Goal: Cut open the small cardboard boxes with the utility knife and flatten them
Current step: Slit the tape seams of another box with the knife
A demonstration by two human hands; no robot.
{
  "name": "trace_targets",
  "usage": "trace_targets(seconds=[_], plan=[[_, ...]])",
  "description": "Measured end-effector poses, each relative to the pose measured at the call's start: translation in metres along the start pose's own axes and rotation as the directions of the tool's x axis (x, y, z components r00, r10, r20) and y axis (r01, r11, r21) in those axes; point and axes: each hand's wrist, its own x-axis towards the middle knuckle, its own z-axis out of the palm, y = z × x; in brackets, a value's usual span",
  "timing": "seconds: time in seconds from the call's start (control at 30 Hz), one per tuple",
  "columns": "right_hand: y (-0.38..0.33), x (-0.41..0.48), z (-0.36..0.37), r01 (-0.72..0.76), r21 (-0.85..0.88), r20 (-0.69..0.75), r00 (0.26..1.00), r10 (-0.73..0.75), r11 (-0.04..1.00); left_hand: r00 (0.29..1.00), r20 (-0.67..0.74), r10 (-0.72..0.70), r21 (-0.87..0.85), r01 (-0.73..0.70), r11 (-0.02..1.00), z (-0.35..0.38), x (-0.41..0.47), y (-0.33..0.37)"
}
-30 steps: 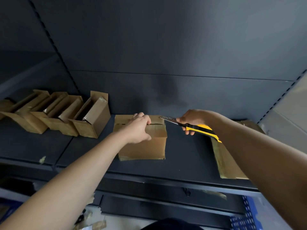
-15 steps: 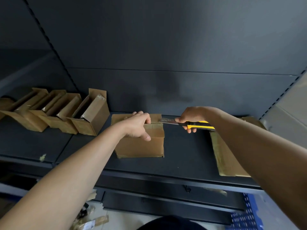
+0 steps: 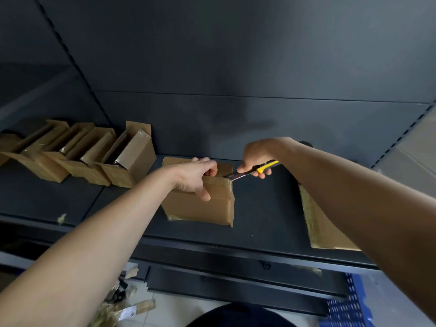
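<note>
The right hand (image 3: 256,159), just right of centre frame, is curled tight around the utility knife (image 3: 260,170), fingers wrapped over its yellow and black handle. The blade points left and slightly down, its tip at the upper right corner of the cardboard box (image 3: 203,208); whether it has entered the seam cannot be told. The left hand (image 3: 195,177) grips that same box from the top, fingers hooked over the upper edge into the opening and the thumb pressed down on the front face. The box stands upright at centre frame on the dark shelf (image 3: 264,208), with one flap raised behind the left hand and tape along its top and bottom edges.

At the left of the frame a row of opened boxes (image 3: 132,159) leans together on the shelf. At the right edge, partly hidden by the right forearm, lies flattened cardboard (image 3: 323,232). Tape scraps (image 3: 132,308) litter the floor at lower left, and a blue perforated crate (image 3: 344,310) shows at lower right.
</note>
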Motion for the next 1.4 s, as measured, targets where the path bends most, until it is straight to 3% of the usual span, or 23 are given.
trace_targets(seconds=[0.1, 0.3, 0.5, 0.7, 0.9, 1.2, 1.4], plan=[[0.005, 0.002, 0.002, 0.050, 0.026, -0.065, 0.997, -0.048, 0.998, 1.000, 0.011, 0.003, -0.008, -0.003, 1.000, -0.001, 0.002, 0.000], [0.008, -0.005, -0.008, -0.011, -0.138, 0.012, 1.000, 0.013, 0.990, 1.000, 0.029, 0.010, 0.015, -0.011, 1.000, -0.002, 0.003, 0.000], [-0.010, 0.003, 0.008, 0.105, -0.104, 0.007, 0.994, -0.105, 0.989, 1.000, 0.019, 0.013, 0.011, -0.013, 1.000, 0.000, 0.002, -0.002], [0.001, -0.005, -0.005, 0.045, -0.213, 0.021, 0.999, -0.042, 0.976, 0.999, 0.040, -0.004, -0.007, 0.004, 1.000, -0.002, 0.002, -0.002], [-0.007, -0.004, -0.002, 0.080, -0.264, -0.011, 0.996, -0.086, 0.961, 0.999, -0.034, -0.002, -0.031, 0.001, 1.000, 0.004, 0.004, -0.001], [-0.015, -0.009, 0.004, 0.118, -0.246, 0.057, 0.993, -0.107, 0.962, 0.997, -0.082, 0.008, -0.084, -0.015, 0.996, 0.005, 0.004, 0.000], [0.019, -0.023, 0.001, 0.001, -0.217, 0.137, 0.990, 0.029, 0.976, 0.990, -0.140, 0.006, -0.202, -0.034, 0.979, 0.002, 0.006, -0.003]])
